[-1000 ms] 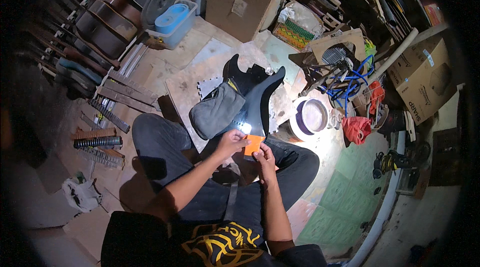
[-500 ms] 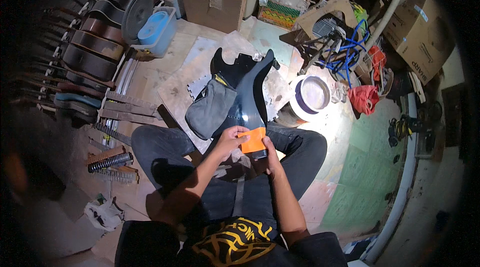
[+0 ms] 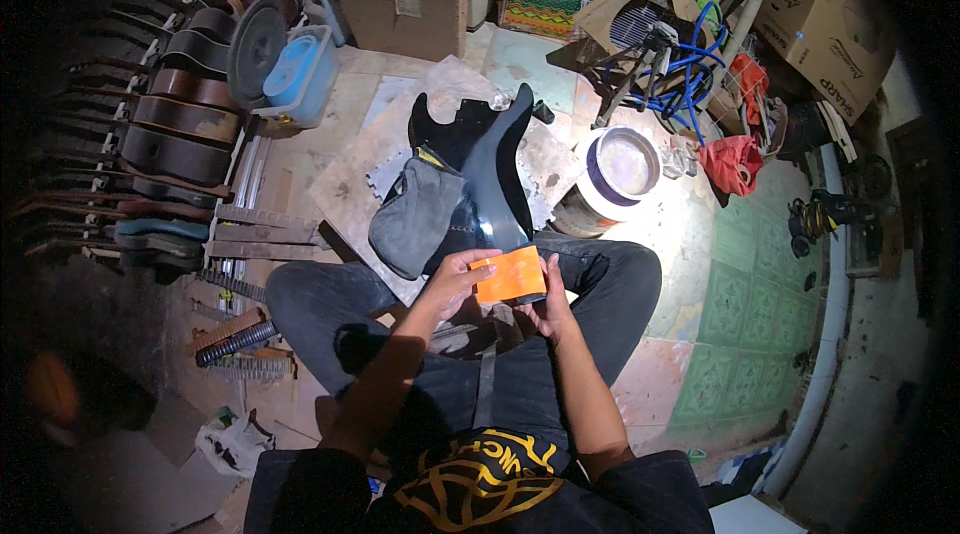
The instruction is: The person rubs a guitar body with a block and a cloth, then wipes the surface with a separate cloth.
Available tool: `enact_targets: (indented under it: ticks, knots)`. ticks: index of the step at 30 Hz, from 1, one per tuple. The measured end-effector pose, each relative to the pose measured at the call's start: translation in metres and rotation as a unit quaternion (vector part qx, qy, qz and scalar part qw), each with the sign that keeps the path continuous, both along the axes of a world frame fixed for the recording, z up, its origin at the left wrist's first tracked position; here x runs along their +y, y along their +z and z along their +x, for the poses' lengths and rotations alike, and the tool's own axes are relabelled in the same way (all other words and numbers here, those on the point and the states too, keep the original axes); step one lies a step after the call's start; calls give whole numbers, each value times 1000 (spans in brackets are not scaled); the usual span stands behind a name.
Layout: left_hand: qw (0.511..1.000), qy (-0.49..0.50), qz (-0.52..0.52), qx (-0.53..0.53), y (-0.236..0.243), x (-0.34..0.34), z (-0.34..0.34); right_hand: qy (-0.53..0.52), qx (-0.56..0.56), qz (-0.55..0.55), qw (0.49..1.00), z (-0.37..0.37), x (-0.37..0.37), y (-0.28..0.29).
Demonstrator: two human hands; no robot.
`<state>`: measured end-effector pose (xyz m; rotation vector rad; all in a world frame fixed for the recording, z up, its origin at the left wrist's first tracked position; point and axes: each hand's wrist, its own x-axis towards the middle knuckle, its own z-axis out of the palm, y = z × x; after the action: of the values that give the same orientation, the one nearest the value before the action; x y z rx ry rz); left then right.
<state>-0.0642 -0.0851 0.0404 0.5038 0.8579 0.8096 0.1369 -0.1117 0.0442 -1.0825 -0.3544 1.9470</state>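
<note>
A glossy black electric guitar body [image 3: 498, 169] lies between my bent legs, its two horns pointing away from me. My left hand [image 3: 453, 282] pinches the left side of an orange sheet [image 3: 510, 275], thumb on top, just above the guitar's near end. At the sheet's right edge, my right hand [image 3: 549, 308] grips with its thumb up and its fingers partly hidden underneath. A dark edge shows below the sheet; what it belongs to cannot be made out. A dark grey folded cloth [image 3: 415, 219] covers the guitar's left side.
Under the guitar is a worn mat [image 3: 345, 196]. A round tub [image 3: 622, 174] stands to its right, near blue hose [image 3: 690, 114] and a red bag [image 3: 729, 166]. Several guitar bodies [image 3: 180, 139] hang at left, beside a clear bin [image 3: 310, 84]. Clamps [image 3: 240, 339] lie near my left knee.
The view has shifted slightly. The orange sheet is turned flatter and a little higher, with my right hand rolled more palm-up at its edge. Both hands stay on it.
</note>
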Motion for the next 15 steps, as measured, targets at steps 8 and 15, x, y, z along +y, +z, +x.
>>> enact_targets:
  ticks: [8, 15]
  knots:
    - [997, 65, 38, 15, -16, -1, -2, 58, -48, 64, 995, -3, -4, -13]
    - [982, 153, 78, 80, -15, -9, 13, 48, -75, 78, 993, -2, -7, -26]
